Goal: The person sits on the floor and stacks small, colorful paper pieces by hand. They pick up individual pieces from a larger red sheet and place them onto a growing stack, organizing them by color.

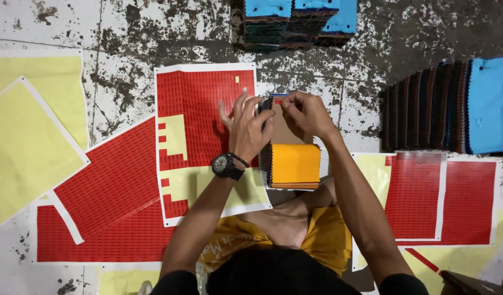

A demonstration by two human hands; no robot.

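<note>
Left hand: centre frame, fingers curled round the swatch book's top edge.
Right hand: fingers pinching a small red sticker there.
Floor: stained tiles, red sticker sheets spread left.

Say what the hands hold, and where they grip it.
Both hands, left and right, pinch the far top edge of a fabric swatch book.

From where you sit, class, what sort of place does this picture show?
Probably a small workshop floor where fabric sample books get labelled: stained tiled floor, red sticker sheets on yellow backing, stacks of blue-covered swatch books, and both hands on an orange-faced swatch book.
</note>
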